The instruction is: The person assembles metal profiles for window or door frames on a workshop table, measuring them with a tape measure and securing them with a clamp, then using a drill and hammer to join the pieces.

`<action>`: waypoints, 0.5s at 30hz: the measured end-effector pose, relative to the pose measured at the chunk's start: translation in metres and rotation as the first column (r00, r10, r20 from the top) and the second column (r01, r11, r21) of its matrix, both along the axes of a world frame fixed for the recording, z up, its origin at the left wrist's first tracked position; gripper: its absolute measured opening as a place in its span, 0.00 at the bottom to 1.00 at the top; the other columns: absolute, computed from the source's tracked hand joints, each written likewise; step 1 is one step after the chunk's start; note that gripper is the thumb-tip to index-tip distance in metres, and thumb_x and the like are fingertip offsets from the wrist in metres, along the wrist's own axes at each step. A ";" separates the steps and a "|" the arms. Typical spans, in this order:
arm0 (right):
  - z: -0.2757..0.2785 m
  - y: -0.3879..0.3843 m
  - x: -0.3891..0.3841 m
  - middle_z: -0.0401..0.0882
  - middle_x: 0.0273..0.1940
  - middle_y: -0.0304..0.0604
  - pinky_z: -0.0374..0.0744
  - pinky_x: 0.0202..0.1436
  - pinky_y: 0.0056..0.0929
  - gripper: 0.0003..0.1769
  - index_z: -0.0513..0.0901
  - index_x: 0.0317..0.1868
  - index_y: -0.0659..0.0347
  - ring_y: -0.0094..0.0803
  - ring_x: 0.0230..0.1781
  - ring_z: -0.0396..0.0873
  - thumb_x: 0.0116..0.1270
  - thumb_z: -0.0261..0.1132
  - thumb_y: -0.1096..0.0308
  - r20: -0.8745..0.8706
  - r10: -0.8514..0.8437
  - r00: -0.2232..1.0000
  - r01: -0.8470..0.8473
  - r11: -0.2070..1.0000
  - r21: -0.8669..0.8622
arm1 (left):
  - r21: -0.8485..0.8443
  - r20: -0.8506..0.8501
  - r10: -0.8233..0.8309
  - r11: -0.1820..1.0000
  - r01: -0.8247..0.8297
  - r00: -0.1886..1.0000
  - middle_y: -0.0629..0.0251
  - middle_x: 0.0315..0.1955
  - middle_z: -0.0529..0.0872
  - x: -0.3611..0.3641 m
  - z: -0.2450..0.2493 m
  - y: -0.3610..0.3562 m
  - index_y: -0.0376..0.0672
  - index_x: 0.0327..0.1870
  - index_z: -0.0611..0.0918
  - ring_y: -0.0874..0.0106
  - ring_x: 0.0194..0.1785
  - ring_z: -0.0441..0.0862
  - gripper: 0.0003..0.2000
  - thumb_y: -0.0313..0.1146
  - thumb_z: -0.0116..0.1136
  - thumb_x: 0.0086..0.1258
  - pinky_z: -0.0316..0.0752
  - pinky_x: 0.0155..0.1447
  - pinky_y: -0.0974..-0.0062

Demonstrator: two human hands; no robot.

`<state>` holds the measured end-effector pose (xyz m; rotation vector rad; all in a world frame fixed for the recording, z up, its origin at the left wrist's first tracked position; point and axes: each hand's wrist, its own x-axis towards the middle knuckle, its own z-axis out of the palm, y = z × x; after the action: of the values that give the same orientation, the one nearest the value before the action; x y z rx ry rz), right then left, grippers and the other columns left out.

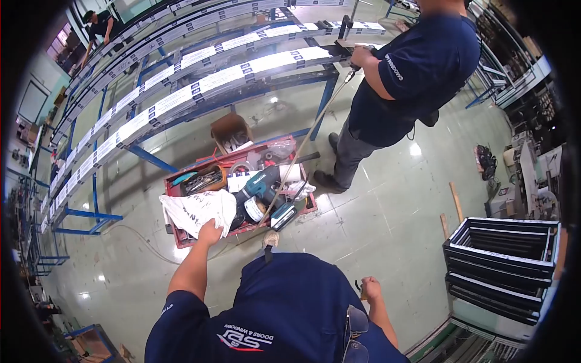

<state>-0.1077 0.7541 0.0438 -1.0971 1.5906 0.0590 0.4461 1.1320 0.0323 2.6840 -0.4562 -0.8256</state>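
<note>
My left hand (210,232) is closed on the lower edge of a white bag (200,210) with dark handwriting on it. The bag lies over the left end of a red toolbox (247,232) on the floor. Beside the bag in the box are a teal and black Makita power tool (262,184), a round white roll (254,210) and an orange-brown pouch (206,181) of metal bits. Away from the box, at my right side, my right hand (371,289) is closed around something small and dark, too little of which shows to name.
A co-worker (399,78) stands ahead right at long wrapped profiles (212,78) on blue stands; another person (103,29) is far left. A hose (327,112) crosses over the toolbox. An open carton (232,133) sits behind it. Black frames (502,242) are stacked right.
</note>
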 end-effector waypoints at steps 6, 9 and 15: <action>-0.029 0.024 -0.008 0.78 0.25 0.40 0.75 0.20 0.35 0.04 0.81 0.34 0.58 0.29 0.20 0.75 0.63 0.63 0.68 -0.042 0.072 0.997 -0.068 0.994 0.087 | -0.038 -0.085 0.012 0.999 -0.015 0.996 0.38 0.45 0.85 0.014 0.004 0.002 0.32 0.46 0.82 0.45 0.54 0.82 0.21 0.45 0.66 0.64 0.76 0.58 0.56; -0.028 0.037 -0.008 0.78 0.24 0.40 0.75 0.20 0.35 0.03 0.81 0.32 0.57 0.29 0.19 0.75 0.62 0.62 0.68 -0.030 0.098 0.995 -0.094 0.990 0.102 | -0.071 -0.113 -0.002 0.997 -0.006 0.994 0.39 0.47 0.85 0.022 -0.004 0.003 0.33 0.49 0.82 0.45 0.55 0.82 0.23 0.46 0.65 0.64 0.76 0.59 0.57; -0.007 0.048 0.025 0.77 0.23 0.38 0.73 0.19 0.32 0.04 0.81 0.32 0.58 0.28 0.18 0.73 0.63 0.62 0.68 -0.059 0.162 0.985 -0.160 0.987 0.036 | -0.087 -0.036 -0.070 0.994 0.067 0.997 0.39 0.48 0.85 0.033 -0.038 0.014 0.33 0.48 0.83 0.45 0.54 0.82 0.24 0.49 0.63 0.65 0.76 0.59 0.56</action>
<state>-0.0826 0.8020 0.0370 -1.2080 1.5476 0.2263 0.4793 1.1456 -0.0060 2.5816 -0.5639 -0.8560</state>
